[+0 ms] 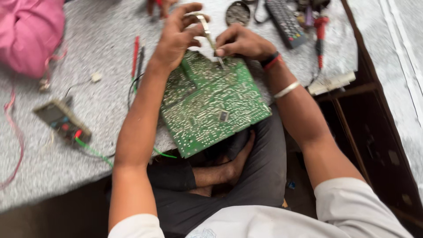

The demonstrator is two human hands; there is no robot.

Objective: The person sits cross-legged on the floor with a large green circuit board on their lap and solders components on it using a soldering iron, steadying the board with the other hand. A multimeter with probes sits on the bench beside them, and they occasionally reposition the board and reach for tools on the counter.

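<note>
A large green circuit board [211, 105], solder side up, lies tilted over the edge of a grey work surface [88, 110] and above my crossed legs. My left hand [176, 37] rests at the board's far edge and pinches the top of metal tweezers [209, 37]. My right hand [240, 42] is closed around the lower part of the tweezers, whose tip touches the board near its far edge. A small dark chip [224, 116] sits near the board's middle.
A multimeter [61, 120] with green wire lies at the left, red and black probes [136, 59] beside my left arm. A remote control [285, 21], round tin [238, 13] and red-handled tool [320, 35] lie at the back. Pink cloth [28, 35] sits far left. A dark wooden frame [370, 123] stands right.
</note>
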